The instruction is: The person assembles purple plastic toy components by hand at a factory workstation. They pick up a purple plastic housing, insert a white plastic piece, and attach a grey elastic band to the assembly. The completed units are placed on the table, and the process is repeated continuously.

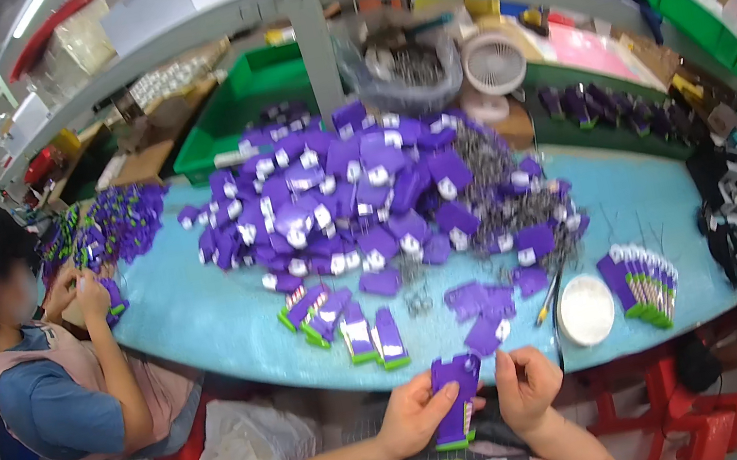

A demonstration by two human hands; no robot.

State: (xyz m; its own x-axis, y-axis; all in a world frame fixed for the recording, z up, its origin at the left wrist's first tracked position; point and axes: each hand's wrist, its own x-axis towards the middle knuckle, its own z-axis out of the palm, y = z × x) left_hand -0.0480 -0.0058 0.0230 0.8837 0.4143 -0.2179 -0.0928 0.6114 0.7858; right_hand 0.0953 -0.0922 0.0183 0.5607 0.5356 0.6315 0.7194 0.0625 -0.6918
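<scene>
Close to my body, at the table's near edge, my left hand [416, 416] grips a flat purple piece with a green end [452, 402], thumb on its face. My right hand [528, 389] is just right of it, thumb and fingertips pinched together; what they hold, if anything, is too small to make out. Just beyond my hands lies a purple piece with a white tag [486, 335], near several loose purple pieces [469, 299]. Left of these are several green-ended purple pieces [357, 332]. A large heap of purple pieces with white tags [322, 189] covers the table's middle.
Thin grey wire-like pieces [496, 168] lie at the heap's right. A white round tub [586, 310] stands beside a slim yellow tool [546, 305]. Farther right is a fanned row of purple-green pieces [645, 288]. A co-worker [70, 381] sits left. Red stools [668, 419] stand below.
</scene>
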